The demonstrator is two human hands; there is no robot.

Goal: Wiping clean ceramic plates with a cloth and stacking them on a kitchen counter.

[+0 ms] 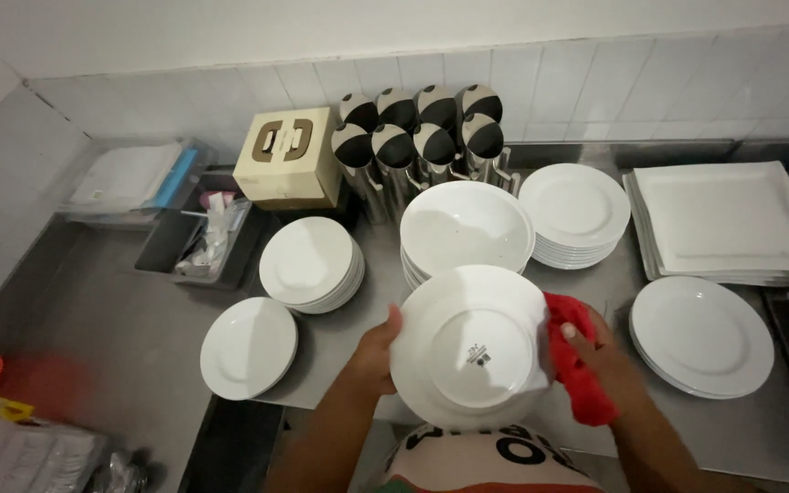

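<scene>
From my head camera, my left hand (378, 351) grips the rim of a round white ceramic plate (469, 347), held bottom-up above the steel counter's (130, 301) front edge. My right hand (595, 358) clenches a red cloth (575, 370) against the plate's right edge.

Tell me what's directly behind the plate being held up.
Behind the held plate sits a stack of white bowls, with steel jugs further back. The held plate covers the stack's front lower edge and the counter beneath it.
</scene>
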